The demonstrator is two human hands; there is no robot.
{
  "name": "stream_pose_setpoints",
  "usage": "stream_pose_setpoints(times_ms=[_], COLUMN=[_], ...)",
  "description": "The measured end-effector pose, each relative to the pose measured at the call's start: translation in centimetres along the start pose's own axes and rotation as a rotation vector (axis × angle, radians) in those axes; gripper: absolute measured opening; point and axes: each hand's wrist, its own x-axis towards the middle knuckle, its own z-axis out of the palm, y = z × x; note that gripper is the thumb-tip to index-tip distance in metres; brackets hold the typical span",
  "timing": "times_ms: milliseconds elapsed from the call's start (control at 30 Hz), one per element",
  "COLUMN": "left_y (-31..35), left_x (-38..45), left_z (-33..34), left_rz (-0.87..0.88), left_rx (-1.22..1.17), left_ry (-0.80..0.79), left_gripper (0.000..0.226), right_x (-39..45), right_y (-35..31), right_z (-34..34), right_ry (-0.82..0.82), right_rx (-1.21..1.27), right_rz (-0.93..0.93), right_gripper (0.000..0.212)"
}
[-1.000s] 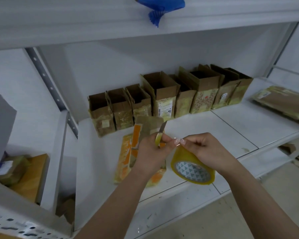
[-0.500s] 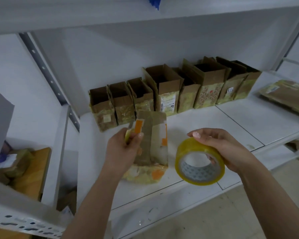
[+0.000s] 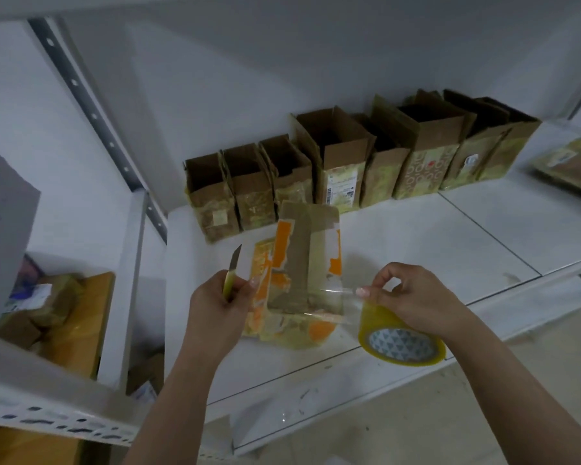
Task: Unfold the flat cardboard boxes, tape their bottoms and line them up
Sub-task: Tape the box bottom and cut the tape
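The fingers of the left hand [image 3: 220,302] are curled tight around a small yellow-handled knife [image 3: 232,275], blade pointing up and away, while the thumb side presses against the left edge of the orange-patched box [image 3: 299,273] standing on the white shelf [image 3: 416,243]. That box sits between the two hands, near the shelf's front edge, its taped-over bottom facing the camera. To its right, the right hand [image 3: 413,300] pinches the free end of clear tape [image 3: 336,292] between thumb and forefinger, the remaining fingers hooked on the yellow tape roll [image 3: 401,345]. A strip stretches from the roll toward the box.

The step in hand appears to be taping this bottom. To do it well, the strip should likely be kept taut and level, laid across the seam, then smoothed flat before the knife cuts it; the blade ought to stay angled away from the holding fingers.

Behind, a row of opened boxes [image 3: 349,162] stands touching side by side against the back wall, flaps up; their interiors look dark and I cannot tell whether anything is inside. At far right lies a flat wrapped bundle [image 3: 571,166].
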Motion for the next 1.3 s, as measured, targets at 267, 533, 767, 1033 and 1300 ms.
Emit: stream_pose_setpoints(times_ms=[267,533,767,1033,1300], left_y=[-0.1,0.0,-1.4,-4.9,-5.5], left_x=[0.6,-0.3,-0.9,-1.7,-1.5], left_z=[0.1,0.0,0.5,2.4,3.3], left_rz=[0.008,0.051,0.029,-0.274,-0.426], left_rx=[0.032,0.01,-0.011,-0.5,-0.814], left_ry=[-0.016,-0.027,-0.044,-0.122,-0.178], left_gripper=[0.031,0.029,0.028,0.035,0.033], right_x=[0.5,0.3,0.4,0.5,1.1], right_y=[0.6,1.6,2.0,0.7,0.9], right_z=[0.6,1.2,2.2,5.2,5.5], right_ry=[-0.006,-0.001,0.008,0.059,0.009], right_rx=[0.015,0.02,-0.134,-0.264,-0.264], right_rz=[0.029,0.046,0.067,0.055,0.06], right_gripper=[0.073,0.073,0.057,0.049,0.044])
